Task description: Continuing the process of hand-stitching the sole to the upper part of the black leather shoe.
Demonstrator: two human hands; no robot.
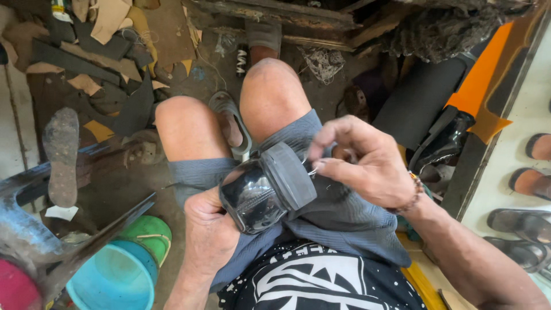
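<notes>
The black shoe (265, 192) sits in the lap, heel end up, just below the knees; the left hand (209, 229) is wrapped around its shiny upper from seven o'clock, fingers closed tight on the leather; the right hand (367, 163) comes in from three o'clock, thumb and forefinger pinched together on what looks like a thin needle (310, 170) at the edge of the grey sole (287, 175), though it is too fine to be sure.

To my eye this is stitching along the sole seam; doing it well means keeping the shoe braced hard against the thigh and driving straight along the sole's rim, not angled toward the holding fingers, which lie just beside the seam.

Room is tight; at eight o'clock the blue bucket (115, 278) and green bucket (148, 234) sit near the left elbow; at ten o'clock leather scraps (86, 51) and a worn sole (61, 155) crowd the floor; at two o'clock the orange sheet (479, 77) and a black boot (445, 140) hem in the right arm; pulling upward toward twelve looks the freest path.
</notes>
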